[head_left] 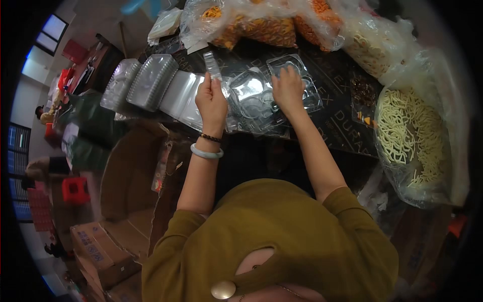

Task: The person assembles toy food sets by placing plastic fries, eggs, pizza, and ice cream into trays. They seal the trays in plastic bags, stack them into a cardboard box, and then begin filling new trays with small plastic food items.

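Observation:
My left hand (pixel 211 103) is closed in a pinch on a narrow, shiny clear plastic strip (pixel 211 64), held up over the table. To its right, my right hand (pixel 289 93) reaches down with bent fingers onto a clear plastic tray (pixel 311 83) with moulded compartments. Its fingertips are partly hidden, and the fingers look closed on the tray. Between the hands lie more clear plastic trays (pixel 250 95) with round hollows. Left of my left hand are flat clear plastic sheets or bags (pixel 181 98).
Stacked clear plastic containers (pixel 152 82) stand at the table's left. Bags of orange and yellow pieces (pixel 266 34) line the back. A large open bag of pale green sticks (pixel 402 131) lies at the right, near a small dark-filled packet (pixel 363 95). Cardboard boxes (pixel 95 251) sit lower left.

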{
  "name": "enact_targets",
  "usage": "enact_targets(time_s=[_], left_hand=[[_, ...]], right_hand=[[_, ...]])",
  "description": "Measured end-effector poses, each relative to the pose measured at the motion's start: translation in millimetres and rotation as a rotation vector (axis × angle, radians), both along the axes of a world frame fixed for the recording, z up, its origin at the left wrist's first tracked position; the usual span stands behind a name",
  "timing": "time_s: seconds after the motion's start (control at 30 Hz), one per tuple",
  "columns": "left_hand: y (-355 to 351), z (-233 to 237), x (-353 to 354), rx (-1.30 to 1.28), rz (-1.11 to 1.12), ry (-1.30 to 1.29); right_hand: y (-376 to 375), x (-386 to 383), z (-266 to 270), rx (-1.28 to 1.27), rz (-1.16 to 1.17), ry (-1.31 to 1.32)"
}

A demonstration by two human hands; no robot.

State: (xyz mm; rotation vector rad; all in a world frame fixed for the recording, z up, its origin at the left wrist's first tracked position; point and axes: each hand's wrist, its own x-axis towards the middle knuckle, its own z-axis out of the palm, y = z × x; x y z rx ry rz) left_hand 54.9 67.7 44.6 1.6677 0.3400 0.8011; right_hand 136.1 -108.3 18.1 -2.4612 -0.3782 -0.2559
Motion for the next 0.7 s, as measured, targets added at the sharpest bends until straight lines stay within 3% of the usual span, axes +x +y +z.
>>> enact_targets(time_s=[0.07,0.17,0.3,0.33,0.4,0.5,0.57,0.7], left_hand=[[-3,-4,0,-0.074,-0.06,-0.031],[-4,9,-5,-0.197,-0.099,-0.014],[5,21,-10,-0.281,-0.159,-0.061],[4,22,-10,-0.265,-0.174,-0.058],[-4,26,-7,-0.231,-0.183,-0.062],[-19,32,-3,-0.224,-0.202,-0.094],[-25,35,-1,-0.24,-0.228,-0.125],[-25,37,0,-0.254,-0.23,-0.162]], right_hand=[[27,-5,-14,-0.183,-0.083,-0.159],[28,-2,-23,-0.363,0.009,0.01],[-28,27,-30,-0.468,0.058,-0.172],[-38,33,-28,-0.457,0.015,-0.32],[-41,33,-9,-0.217,0.027,-0.466],[10,-9,43,0.607,0.323,-0.099],[39,-29,53,0.951,0.438,0.198],[61,-35,43,1.367,0.585,0.578]])
